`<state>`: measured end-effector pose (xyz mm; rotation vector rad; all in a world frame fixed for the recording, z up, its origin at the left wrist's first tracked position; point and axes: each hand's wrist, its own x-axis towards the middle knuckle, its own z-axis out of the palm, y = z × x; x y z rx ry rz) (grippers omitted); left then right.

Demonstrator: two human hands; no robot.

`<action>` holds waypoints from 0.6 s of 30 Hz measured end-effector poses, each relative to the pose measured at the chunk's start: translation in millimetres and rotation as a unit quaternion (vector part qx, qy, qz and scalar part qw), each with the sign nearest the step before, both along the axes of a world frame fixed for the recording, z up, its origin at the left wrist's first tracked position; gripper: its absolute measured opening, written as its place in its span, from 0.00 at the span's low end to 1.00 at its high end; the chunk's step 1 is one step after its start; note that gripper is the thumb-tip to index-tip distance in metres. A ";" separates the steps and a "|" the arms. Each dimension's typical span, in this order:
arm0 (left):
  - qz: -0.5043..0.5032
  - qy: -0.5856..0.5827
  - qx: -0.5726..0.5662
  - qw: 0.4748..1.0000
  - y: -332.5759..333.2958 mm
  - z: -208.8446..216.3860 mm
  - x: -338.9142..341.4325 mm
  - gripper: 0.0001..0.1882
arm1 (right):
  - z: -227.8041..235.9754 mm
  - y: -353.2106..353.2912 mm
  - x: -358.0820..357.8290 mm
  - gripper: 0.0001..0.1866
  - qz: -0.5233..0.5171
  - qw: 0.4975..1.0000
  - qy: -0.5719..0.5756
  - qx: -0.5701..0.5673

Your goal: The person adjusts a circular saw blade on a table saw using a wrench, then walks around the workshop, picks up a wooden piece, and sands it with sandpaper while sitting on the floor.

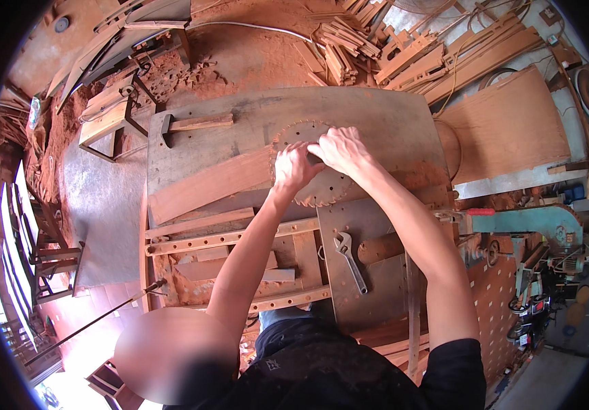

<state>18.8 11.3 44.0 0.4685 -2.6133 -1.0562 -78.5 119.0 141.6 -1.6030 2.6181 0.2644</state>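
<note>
A round circular saw blade (321, 186) with a toothed rim and small holes lies over the tabletop, close to one end of a wide plank (216, 179). Both hands meet at the blade's middle. My left hand (296, 165) has its fingers curled in on the left of the centre. From the right, my right hand (343, 150) closes with bent fingers at the upper right of the centre. Between them a dark spot shows; the fingers hide most of it. Nearer to me, an adjustable wrench (351, 263) rests on a metal plate (376, 222).
A hammer (166, 131) lies at the table's far left. Drilled wooden rails (240, 237) and loose strips sit in front of me. Stacked timber (444, 65) fills the far right, beside a broad board (513, 130). A green machine (533, 222) stands right; a small bench (106, 123) stands left.
</note>
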 end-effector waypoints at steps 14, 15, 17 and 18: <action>0.023 0.043 -0.008 0.999 2.2 -6.5 -2.8 0.29 | -21.0 3.9 1.1 0.16 0.045 0.985 0.088 -0.141; 0.030 0.059 -0.015 0.998 3.5 -10.3 -5.5 0.28 | -31.3 8.9 -1.1 0.22 0.072 0.958 0.136 -0.240; 0.017 0.040 0.000 0.999 0.8 -5.0 -1.7 0.29 | -20.7 0.9 -1.3 0.18 0.026 0.994 0.060 -0.089; 0.009 0.030 0.009 0.999 0.0 -1.1 0.5 0.29 | -13.0 -2.0 0.1 0.17 0.001 1.000 0.019 -0.012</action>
